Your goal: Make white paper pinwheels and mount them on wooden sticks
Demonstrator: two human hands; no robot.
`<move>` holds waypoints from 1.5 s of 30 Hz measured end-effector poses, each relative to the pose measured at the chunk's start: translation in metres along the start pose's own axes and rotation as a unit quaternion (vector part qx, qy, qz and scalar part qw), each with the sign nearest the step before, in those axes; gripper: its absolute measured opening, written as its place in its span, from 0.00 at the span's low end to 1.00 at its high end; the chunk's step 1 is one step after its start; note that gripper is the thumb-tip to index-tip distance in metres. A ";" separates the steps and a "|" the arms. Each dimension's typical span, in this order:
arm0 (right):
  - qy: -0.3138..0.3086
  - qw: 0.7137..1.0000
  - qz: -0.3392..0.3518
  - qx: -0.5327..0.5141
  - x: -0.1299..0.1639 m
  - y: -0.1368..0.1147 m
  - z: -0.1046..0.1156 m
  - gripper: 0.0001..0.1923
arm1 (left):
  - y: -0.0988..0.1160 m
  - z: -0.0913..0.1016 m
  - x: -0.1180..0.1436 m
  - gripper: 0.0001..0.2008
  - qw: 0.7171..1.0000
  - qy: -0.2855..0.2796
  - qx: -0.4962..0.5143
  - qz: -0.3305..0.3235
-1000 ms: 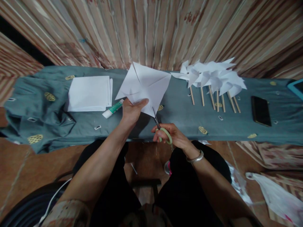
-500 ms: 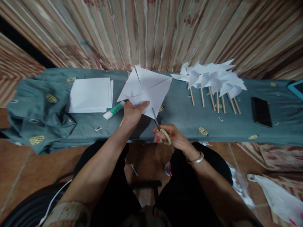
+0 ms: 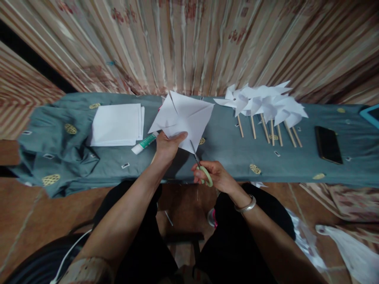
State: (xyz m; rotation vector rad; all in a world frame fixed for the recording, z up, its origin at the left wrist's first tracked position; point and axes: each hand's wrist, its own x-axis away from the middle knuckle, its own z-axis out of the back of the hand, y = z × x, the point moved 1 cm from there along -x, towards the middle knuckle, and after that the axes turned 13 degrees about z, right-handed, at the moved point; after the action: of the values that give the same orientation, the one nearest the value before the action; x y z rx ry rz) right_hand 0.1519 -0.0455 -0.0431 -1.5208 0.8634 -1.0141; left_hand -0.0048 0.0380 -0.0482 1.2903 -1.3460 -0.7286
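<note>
A white square of paper (image 3: 189,114) is pinched in my left hand (image 3: 168,146), thumb on top. Slits run from several of its corners toward the middle. My right hand (image 3: 211,173) grips scissors (image 3: 205,176) with pale green handles. Their blades meet the paper's near corner, one blade lying over it; the other is hidden. Just left of my left hand, a green and white glue stick (image 3: 145,143) lies on the cloth, its right end close to the paper's edge.
A stack of white paper (image 3: 116,125) lies at the left on the green cloth (image 3: 227,154). Several paper pinwheels (image 3: 266,101) on wooden sticks lie right of centre. Farther right are a dark phone (image 3: 328,144) and a blue-edged device (image 3: 370,116). A pleated curtain (image 3: 189,43) hangs behind.
The whole scene sits slightly lower in view as the head camera shifts. Both hands keep their hold, and the scissors remain at the paper's near corner.
</note>
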 end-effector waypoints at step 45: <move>0.041 0.999 -0.013 0.012 -0.001 0.009 0.001 0.23 | -0.008 0.001 0.001 0.27 0.999 -0.025 -0.039 0.003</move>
State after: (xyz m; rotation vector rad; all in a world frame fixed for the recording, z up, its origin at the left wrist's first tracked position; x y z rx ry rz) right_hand 0.1523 -0.0454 -0.0519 -1.4832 0.8868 -1.1084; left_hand -0.0034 0.0345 -0.0557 1.2127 -1.3475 -0.8057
